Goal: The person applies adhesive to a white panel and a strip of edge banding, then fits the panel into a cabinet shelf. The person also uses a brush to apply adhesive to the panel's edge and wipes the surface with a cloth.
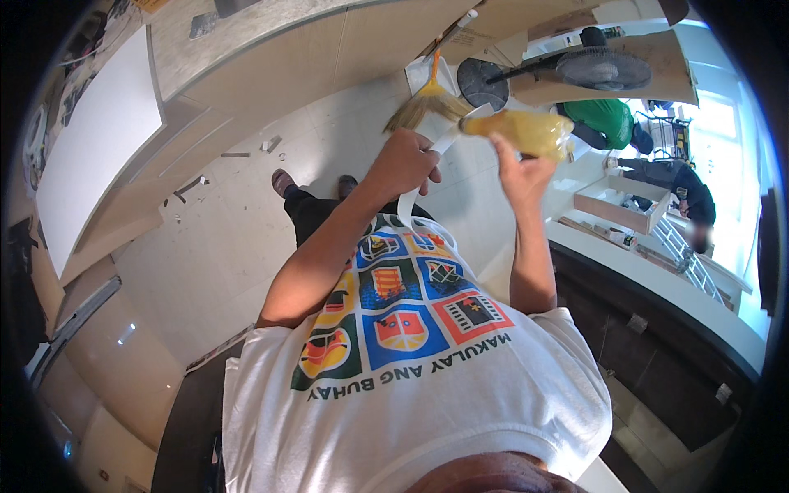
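My left hand (pixel 404 164) is closed around a long white strip (pixel 408 205), which hangs below the fist and runs on past it toward the upper right. In my right hand (pixel 524 174) is a clear plastic bottle (pixel 530 133) with yellowish content, lying nearly level. Its narrow end points left and meets or overlaps the far end of the strip; whether they touch I cannot tell. The fingers of my right hand hold the bottle from below, near its middle.
Beyond my hands are a broom (pixel 431 103) and a stand fan (pixel 604 67). A white panel (pixel 103 148) leans at the left by a long counter (pixel 271 57). Scraps (pixel 189 187) lie on the floor. Two other people, one in green (pixel 604 119), work at the right near an open wooden box (pixel 620 204).
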